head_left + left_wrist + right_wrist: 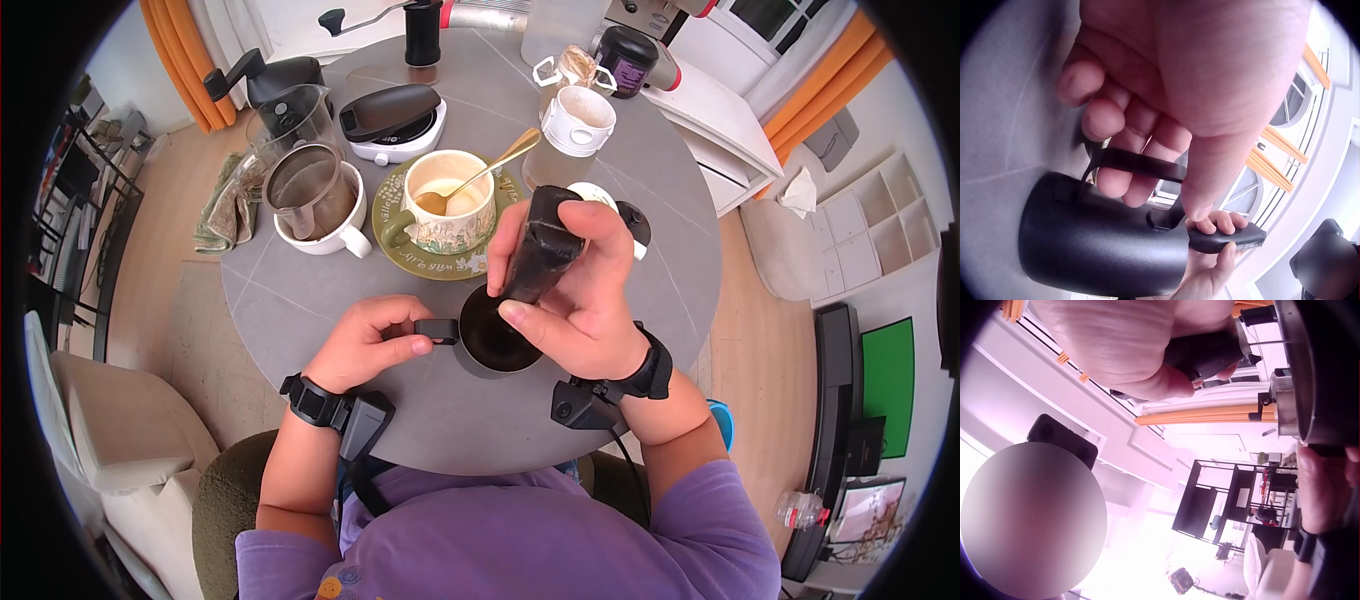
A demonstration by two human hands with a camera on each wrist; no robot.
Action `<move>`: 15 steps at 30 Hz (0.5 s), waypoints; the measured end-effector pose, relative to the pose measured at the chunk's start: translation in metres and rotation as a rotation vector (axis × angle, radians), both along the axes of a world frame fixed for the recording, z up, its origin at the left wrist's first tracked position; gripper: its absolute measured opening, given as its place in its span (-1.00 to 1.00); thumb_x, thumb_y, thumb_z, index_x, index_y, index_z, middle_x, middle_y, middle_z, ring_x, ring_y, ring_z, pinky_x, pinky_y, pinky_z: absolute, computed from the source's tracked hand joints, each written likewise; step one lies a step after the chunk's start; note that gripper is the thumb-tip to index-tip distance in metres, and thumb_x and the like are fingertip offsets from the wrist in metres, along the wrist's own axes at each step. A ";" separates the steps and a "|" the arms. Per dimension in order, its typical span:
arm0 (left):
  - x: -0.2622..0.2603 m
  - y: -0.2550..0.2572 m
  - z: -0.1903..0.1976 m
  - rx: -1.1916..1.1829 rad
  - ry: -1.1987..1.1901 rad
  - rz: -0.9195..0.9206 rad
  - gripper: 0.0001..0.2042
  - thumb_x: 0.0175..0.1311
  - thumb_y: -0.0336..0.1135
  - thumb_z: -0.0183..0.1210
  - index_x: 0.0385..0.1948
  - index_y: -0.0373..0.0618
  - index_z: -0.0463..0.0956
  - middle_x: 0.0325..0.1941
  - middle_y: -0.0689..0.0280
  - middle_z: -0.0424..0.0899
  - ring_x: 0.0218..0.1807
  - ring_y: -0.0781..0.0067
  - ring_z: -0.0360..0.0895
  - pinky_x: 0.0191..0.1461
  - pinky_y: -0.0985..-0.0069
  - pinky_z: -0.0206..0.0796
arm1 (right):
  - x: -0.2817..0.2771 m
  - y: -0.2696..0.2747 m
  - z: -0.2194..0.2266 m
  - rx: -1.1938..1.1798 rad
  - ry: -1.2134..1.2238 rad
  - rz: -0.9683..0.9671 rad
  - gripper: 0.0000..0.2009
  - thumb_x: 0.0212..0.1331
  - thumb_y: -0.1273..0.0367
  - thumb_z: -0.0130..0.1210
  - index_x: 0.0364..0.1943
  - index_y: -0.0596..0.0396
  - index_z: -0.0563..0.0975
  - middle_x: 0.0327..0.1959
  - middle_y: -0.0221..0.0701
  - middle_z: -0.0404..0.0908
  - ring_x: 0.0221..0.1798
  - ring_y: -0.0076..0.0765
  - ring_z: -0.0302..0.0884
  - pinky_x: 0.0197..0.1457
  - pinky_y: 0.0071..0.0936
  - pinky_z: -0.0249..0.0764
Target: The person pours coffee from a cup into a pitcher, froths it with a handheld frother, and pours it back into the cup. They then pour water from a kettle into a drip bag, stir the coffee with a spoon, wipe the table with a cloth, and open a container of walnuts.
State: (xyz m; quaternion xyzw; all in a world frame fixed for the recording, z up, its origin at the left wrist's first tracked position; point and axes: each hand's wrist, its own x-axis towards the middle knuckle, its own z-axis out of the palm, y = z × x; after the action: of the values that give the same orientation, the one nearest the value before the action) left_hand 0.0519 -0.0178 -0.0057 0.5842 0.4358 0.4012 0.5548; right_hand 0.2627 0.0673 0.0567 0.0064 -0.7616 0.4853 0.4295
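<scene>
Black metal-looking cup (1104, 247) is in front of the person, over the near part of the grey table (405, 425), and its top is open. I cannot tell if its bottom touches the table. Its handle (1141, 162) points to the left hand (362, 345). Some fingers of that hand bend through the handle, and the thumb presses on it, so the hand pinches it.

The right hand (597, 315) holds a chunky black tool (545, 245), tilted over the cup. Its fingers wrap one side and its thumb presses the other. A thin rod (1272, 343) comes out of the tool and goes to the cup. I cannot see where the rod ends.

Just past the black cup is a green plate (440, 264) with writing on it. A flowery mug (455, 236) sits on the plate, and a gold spoon (515, 147) leans in the mug. To the left is a white cup (337, 243) with a strainer (303, 180) on top. A folded cloth (228, 212) lies at the table's left edge. A jar with a white lid (583, 120) stands past the right hand. The person wears a purple shirt (540, 545).
</scene>
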 end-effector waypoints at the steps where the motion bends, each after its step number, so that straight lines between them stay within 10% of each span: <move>1: 0.000 0.000 0.000 0.003 0.001 0.001 -0.71 0.10 -0.25 0.18 -0.29 -0.31 0.43 -0.35 0.32 0.49 -0.33 0.58 0.50 -0.26 0.66 0.30 | 0.000 0.000 0.000 0.007 -0.003 0.004 -0.25 -0.06 0.64 0.02 0.17 -0.36 -0.04 -0.16 -0.17 0.27 -0.24 -0.42 0.34 -0.21 -0.49 0.36; 15: 0.000 0.000 -0.001 0.014 0.022 0.007 -0.71 0.09 -0.24 0.18 -0.30 -0.31 0.43 -0.37 0.34 0.49 -0.35 0.60 0.50 -0.31 0.69 0.28 | 0.002 0.001 0.004 0.033 0.029 -0.024 -0.19 -0.09 0.68 -0.02 0.18 -0.43 -0.09 -0.13 -0.17 0.24 -0.21 -0.37 0.35 -0.19 -0.44 0.38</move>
State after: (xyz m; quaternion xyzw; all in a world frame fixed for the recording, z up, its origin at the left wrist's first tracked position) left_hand 0.0515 -0.0174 -0.0064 0.5909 0.4412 0.3999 0.5444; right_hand 0.2646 0.0681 0.0605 0.0113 -0.7630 0.4675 0.4463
